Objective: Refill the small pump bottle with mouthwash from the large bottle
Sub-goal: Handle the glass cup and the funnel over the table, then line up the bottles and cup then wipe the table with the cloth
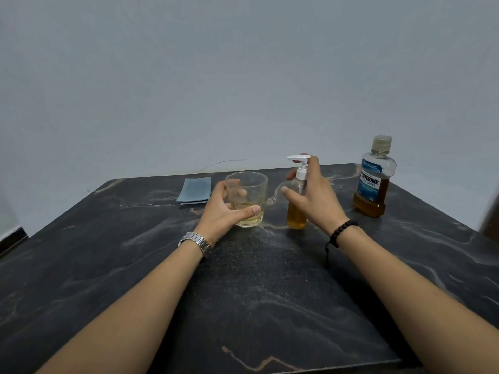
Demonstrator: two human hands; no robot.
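Pump bottle (297, 201) stands upright toward the far edge of the table (108, 265), right of centre, its lower half amber with liquid, white pump head fitted and nozzle pointing left. Right hand (316, 195) wraps loosely about the bottle — thumb stretched out to the left, one fingertip up on the back of the pump head, the other fingers behind the bottle, so how firmly they close on it I cannot tell. Left hand (229, 209) grips the glass (247, 198) just left of the bottle: thumb laid across the near side low down, fingers curled round the far side. Shallow pale-yellow layer in the glass bottom.

Large bottle (374, 176) sits near the far right corner, capped, roughly half full of amber mouthwash, well apart from both hands. Folded blue cloth (195, 190) lies by the far edge, left of the glass.

Judgement: bottle looks refilled and reassembled; step in hand seems a test of the pump into the glass. To do it well — bring the glass rim under the nozzle tip before pressing, since the nozzle now ends short of the rim. Brace the bottle body with thumb and lower fingers, press straight down so the narrow base does not tip. Short strokes; the pump may need priming. Cloth is within reach for drips.
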